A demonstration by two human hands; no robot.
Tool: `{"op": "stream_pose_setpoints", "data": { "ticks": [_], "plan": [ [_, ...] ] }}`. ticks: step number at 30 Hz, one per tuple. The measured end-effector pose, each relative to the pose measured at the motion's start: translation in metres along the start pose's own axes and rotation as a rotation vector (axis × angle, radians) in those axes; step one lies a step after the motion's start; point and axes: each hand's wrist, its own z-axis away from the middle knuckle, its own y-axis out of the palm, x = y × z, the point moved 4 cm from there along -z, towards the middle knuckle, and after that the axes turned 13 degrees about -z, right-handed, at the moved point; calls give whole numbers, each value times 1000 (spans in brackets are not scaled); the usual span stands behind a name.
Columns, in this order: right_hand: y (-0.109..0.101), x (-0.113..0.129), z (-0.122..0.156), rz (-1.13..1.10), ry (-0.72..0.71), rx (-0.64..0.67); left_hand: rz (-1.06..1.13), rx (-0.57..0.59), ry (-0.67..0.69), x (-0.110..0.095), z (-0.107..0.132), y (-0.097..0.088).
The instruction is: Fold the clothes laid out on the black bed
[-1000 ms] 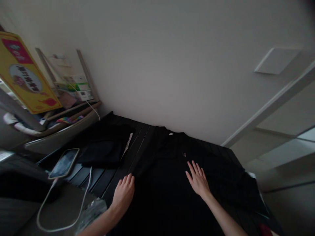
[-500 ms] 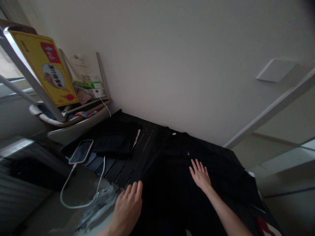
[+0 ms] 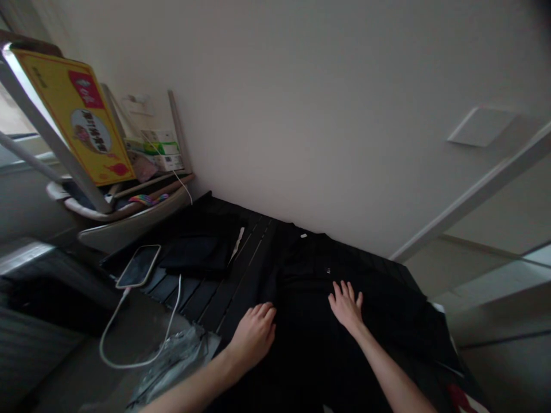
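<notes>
A black garment [image 3: 310,327] lies spread over a dark slatted table [image 3: 219,301], with a small white tag [image 3: 303,235] at its collar end. My right hand [image 3: 346,307] rests flat on the cloth with fingers spread. My left hand [image 3: 253,335] lies on the garment's left side, fingers slightly curved, gripping nothing. A folded black cloth [image 3: 198,252] lies farther left on the slats, beyond my left hand.
A smartphone [image 3: 138,266] lies on the table's left part, with a white charging cable [image 3: 174,312] looping off the edge. A grey plastic bag [image 3: 172,361] sits below. A yellow printed board [image 3: 81,115] and stacked boxes [image 3: 157,150] stand at the back left, against a white wall [image 3: 301,115].
My left hand has slid right and farther onto the black garment. My right hand has stayed nearly in place, and the view has turned slightly since the oldest frame.
</notes>
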Motion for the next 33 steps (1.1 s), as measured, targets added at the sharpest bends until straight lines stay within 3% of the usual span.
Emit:
{"op": "stream_pose_setpoints", "data": {
  "ticks": [3,8,14,19,23,29,33],
  "plan": [
    [-4,28,-13,-82,12,-27,-15,-117,43,9,-40,8],
    [1,71,-51,-252,94,68,-35,-200,33,29,-106,34],
    [17,84,-112,-250,127,164,-33,-243,22,56,-201,43],
    [34,92,-144,-221,45,241,-67,-141,12,72,-275,65],
    [38,100,-153,-192,6,195,-90,-170,-90,83,-301,83],
    [14,101,-142,-201,-30,-197,-95,-233,-170,93,-310,86],
    [9,90,-138,-237,92,-41,-79,-231,-171,93,-311,86]
  ]
}}
